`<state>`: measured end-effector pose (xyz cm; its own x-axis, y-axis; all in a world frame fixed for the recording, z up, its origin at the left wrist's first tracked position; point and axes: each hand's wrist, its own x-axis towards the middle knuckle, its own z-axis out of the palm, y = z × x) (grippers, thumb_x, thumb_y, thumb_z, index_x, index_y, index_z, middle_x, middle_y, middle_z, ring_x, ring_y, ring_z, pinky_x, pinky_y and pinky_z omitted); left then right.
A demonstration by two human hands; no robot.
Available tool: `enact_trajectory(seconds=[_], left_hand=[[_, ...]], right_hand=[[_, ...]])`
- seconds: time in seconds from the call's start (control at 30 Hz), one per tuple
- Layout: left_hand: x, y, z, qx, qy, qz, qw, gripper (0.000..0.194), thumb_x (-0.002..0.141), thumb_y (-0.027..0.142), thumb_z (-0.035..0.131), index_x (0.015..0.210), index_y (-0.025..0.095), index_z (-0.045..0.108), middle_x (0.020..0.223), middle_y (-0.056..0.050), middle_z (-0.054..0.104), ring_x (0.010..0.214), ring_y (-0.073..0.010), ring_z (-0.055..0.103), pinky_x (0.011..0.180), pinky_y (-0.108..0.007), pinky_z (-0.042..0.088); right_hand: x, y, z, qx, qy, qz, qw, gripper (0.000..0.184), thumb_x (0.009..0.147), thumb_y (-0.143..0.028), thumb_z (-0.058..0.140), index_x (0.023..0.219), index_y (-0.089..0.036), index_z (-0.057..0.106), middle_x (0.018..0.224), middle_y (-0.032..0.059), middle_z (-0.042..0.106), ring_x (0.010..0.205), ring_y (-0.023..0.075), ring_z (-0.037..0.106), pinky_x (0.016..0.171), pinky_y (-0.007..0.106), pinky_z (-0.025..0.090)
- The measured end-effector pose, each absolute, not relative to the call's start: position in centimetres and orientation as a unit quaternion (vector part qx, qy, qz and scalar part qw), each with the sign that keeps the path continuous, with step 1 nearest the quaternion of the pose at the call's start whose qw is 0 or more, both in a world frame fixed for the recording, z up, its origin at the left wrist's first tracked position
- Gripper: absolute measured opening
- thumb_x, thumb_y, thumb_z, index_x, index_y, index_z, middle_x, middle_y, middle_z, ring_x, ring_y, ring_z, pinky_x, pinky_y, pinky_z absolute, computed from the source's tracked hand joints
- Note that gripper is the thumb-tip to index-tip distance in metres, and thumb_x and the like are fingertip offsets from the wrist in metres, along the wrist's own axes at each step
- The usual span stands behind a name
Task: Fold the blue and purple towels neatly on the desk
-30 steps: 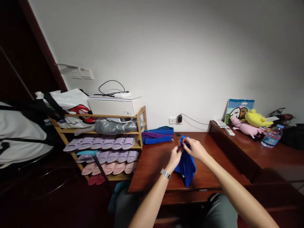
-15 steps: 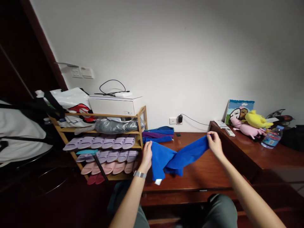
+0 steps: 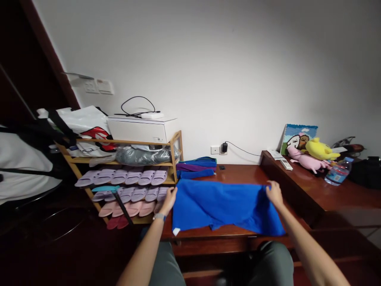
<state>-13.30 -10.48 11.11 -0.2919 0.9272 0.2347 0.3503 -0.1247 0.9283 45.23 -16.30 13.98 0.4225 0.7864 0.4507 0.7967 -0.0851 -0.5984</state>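
A bright blue towel [image 3: 220,204] is stretched out sideways over the brown wooden desk [image 3: 241,172], its lower edge hanging near the desk's front. A small white tag [image 3: 176,231] shows at its lower left corner. My left hand [image 3: 169,199] pinches the towel's left edge. At the upper right corner, my right hand [image 3: 274,194] grips the cloth between thumb and fingers. Behind the towel, against the rack, lie folded blue and purple cloths [image 3: 196,168].
Left of the desk stands a wooden shoe rack [image 3: 175,159] with several slippers [image 3: 127,176] and a white box [image 3: 138,129] on top. On the raised right side are a pink plush toy [image 3: 309,161], a yellow plush toy [image 3: 321,150] and a water bottle [image 3: 338,172]. A charger [image 3: 225,147] is plugged into the wall.
The towel, twisted and bunched in the air before, is now spread wide and lower over the desk. My left hand moved left and down; my right hand moved slightly right and down.
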Motion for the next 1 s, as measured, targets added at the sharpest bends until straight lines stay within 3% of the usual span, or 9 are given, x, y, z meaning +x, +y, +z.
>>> enact_trajectory(seconds=[0.1, 0.23, 0.33, 0.43, 0.53, 0.63, 0.77, 0.93, 1.0], left_hand=[[-13.0, -13.0, 6.4, 0.576, 0.619, 0.466, 0.26, 0.055, 0.083, 0.06, 0.065, 0.123, 0.021, 0.068, 0.114, -0.012, 0.076, 0.111, -0.0336, 0.073, 0.103, -0.051, 0.057], [-13.4, -13.9, 3.0, 0.627, 0.633, 0.403, 0.211, 0.039, 0.081, 0.043, 0.063, 0.112, 0.024, 0.077, 0.129, -0.013, 0.073, 0.126, -0.0339, 0.07, 0.118, -0.049, 0.051], [-14.0, -13.0, 2.3, 0.634, 0.652, 0.372, 0.184, 0.038, 0.084, 0.034, 0.056, 0.111, 0.023, 0.08, 0.131, -0.013, 0.072, 0.128, -0.0337, 0.069, 0.12, -0.051, 0.05], [-14.4, -12.3, 2.4, 0.648, 0.66, 0.344, 0.164, 0.04, 0.084, 0.026, 0.054, 0.112, 0.021, 0.081, 0.135, -0.015, 0.072, 0.131, -0.0329, 0.067, 0.12, -0.05, 0.049], [-13.8, -11.9, 2.9, 0.679, 0.659, 0.307, 0.107, 0.039, 0.086, 0.022, 0.055, 0.114, 0.022, 0.082, 0.149, -0.016, 0.067, 0.141, -0.0371, 0.058, 0.123, -0.057, 0.043], [-11.6, -10.7, 3.6, 0.745, 0.624, 0.234, 0.044, 0.043, 0.094, 0.023, 0.051, 0.126, 0.025, 0.08, 0.157, -0.013, 0.064, 0.147, -0.035, 0.054, 0.125, -0.056, 0.04], [-8.2, -8.0, 3.6, 0.784, 0.593, 0.17, 0.071, 0.048, 0.101, 0.033, 0.047, 0.141, 0.028, 0.074, 0.159, -0.008, 0.064, 0.15, -0.0287, 0.054, 0.129, -0.048, 0.037], [-6.9, -5.6, 2.7, 0.753, 0.641, 0.121, 0.088, 0.059, 0.105, 0.048, 0.044, 0.16, 0.03, 0.058, 0.171, -0.011, 0.049, 0.161, -0.0332, 0.039, 0.13, -0.057, 0.029], [-7.1, -5.2, 2.6, 0.732, 0.669, 0.106, 0.072, 0.061, 0.105, 0.054, 0.044, 0.161, 0.033, 0.055, 0.173, -0.01, 0.047, 0.162, -0.0349, 0.038, 0.13, -0.059, 0.028]], right_hand=[[40.8, -19.3, 6.7, -0.72, -0.6, 0.044, 0.345, 0.041, 0.087, -0.043, 0.049, 0.109, -0.025, 0.078, 0.128, 0.0133, 0.077, 0.121, 0.0312, 0.072, 0.11, 0.044, 0.055], [39.3, -21.5, 0.9, -0.735, -0.62, 0.074, 0.265, 0.057, 0.094, -0.054, 0.041, 0.129, -0.026, 0.077, 0.149, 0.0127, 0.069, 0.142, 0.0346, 0.062, 0.124, 0.047, 0.045], [40.8, -21.1, 0.0, -0.749, -0.613, 0.078, 0.239, 0.066, 0.098, -0.054, 0.034, 0.143, -0.023, 0.071, 0.161, 0.0122, 0.059, 0.153, 0.0346, 0.051, 0.131, 0.051, 0.035], [42.6, -20.1, 0.3, -0.774, -0.598, 0.071, 0.196, 0.066, 0.101, -0.051, 0.03, 0.149, -0.024, 0.068, 0.166, 0.01, 0.054, 0.157, 0.0335, 0.045, 0.131, 0.053, 0.034], [43.6, -19.0, 0.7, -0.801, -0.578, 0.051, 0.145, 0.064, 0.103, -0.045, 0.03, 0.151, -0.025, 0.065, 0.166, 0.01, 0.055, 0.158, 0.0332, 0.045, 0.131, 0.058, 0.031], [43.9, -17.8, 1.3, -0.803, -0.584, 0.055, 0.105, 0.064, 0.102, -0.038, 0.031, 0.157, -0.022, 0.059, 0.166, 0.0123, 0.055, 0.157, 0.0309, 0.045, 0.132, 0.061, 0.026], [44.1, -15.3, 2.3, -0.799, -0.59, 0.09, 0.074, 0.066, 0.1, -0.033, 0.034, 0.162, -0.02, 0.053, 0.171, 0.0127, 0.048, 0.159, 0.027, 0.042, 0.133, 0.058, 0.023], [44.6, -11.4, 3.4, -0.812, -0.571, 0.093, 0.071, 0.065, 0.101, -0.036, 0.036, 0.162, -0.02, 0.053, 0.17, 0.0133, 0.05, 0.158, 0.0272, 0.044, 0.129, 0.052, 0.034], [44.0, -10.5, 3.3, -0.821, -0.56, 0.078, 0.081, 0.065, 0.103, -0.036, 0.031, 0.162, -0.02, 0.053, 0.171, 0.0143, 0.047, 0.159, 0.0284, 0.042, 0.129, 0.052, 0.033]])
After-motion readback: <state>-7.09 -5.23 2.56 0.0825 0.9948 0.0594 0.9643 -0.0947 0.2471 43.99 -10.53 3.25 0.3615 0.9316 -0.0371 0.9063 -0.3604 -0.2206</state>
